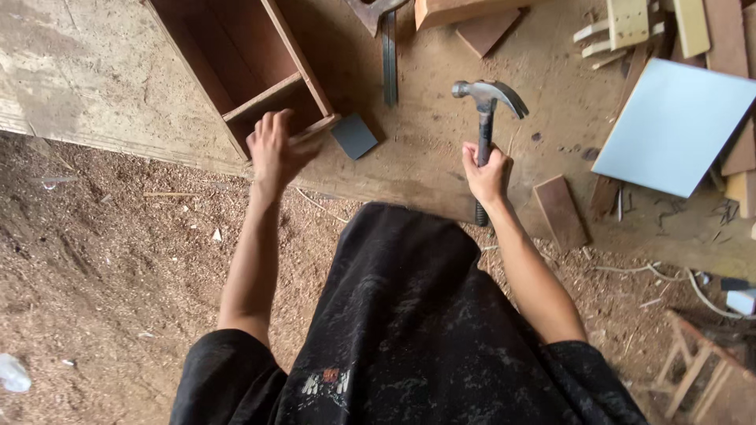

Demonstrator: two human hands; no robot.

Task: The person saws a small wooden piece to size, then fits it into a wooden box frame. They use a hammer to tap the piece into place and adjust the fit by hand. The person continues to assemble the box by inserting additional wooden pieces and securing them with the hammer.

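Under you lies the table (441, 169), a broad worn wooden board dusted with sawdust, and beyond its near edge the floor (102, 260) is covered in wood shavings. On the table's left part sits the wooden box (240, 67), an open reddish-brown frame with a divider across it, its near corner pointing toward you. To the right, well apart from the box, a pale blue panel (673, 126) lies flat among scrap wood offcuts (630, 24). A small brown wood block (559, 211) lies just beside your right forearm, near the table's edge.

Your right hand (488, 171) is closed around the dark handle of the claw hammer (484, 98), which stands upright over the table with its metal head raised, between the box and the blue panel.

Your left hand (276, 149) rests on the near corner of the box, fingers spread over its edge and pressing on the wood. Just beside that corner, a small dark grey square piece (354, 135) lies on the table.
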